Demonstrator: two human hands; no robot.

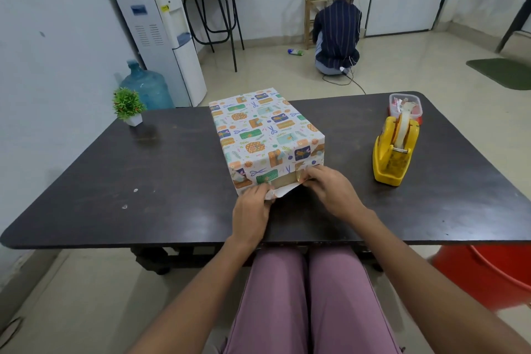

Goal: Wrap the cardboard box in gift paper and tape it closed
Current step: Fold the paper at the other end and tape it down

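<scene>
White walls and a pale tiled floor surround a dark bench [172,181] that fills the middle of the view, its near edge just above the person's lap. Against the back wall another person [337,31] crouches, facing away. At left stand a water dispenser [155,29] and a blue water jug [146,86]; the jug's lower part is hidden behind the bench. A red tub [485,273] at lower right is cut off by the frame edge.

On the bench's centre lies the cardboard box [287,179], long axis pointing away, nearly all covered in patterned gift paper [264,129]; only a brown strip of cardboard shows at the near end, where the flaps are not closed. The far end of the box is out of sight. The left hand [251,210] pinches a loose white-backed flap at the near left corner, while the right hand [330,191] has its fingers [309,177] curled on the folded paper at the near right corner; how firmly is hard to tell.

To the right, well apart from the box, sits a yellow tape dispenser [395,149], with a clear plastic container [405,108] behind it, its contents unclear. A small potted plant [129,105] stands at the far left corner.
</scene>
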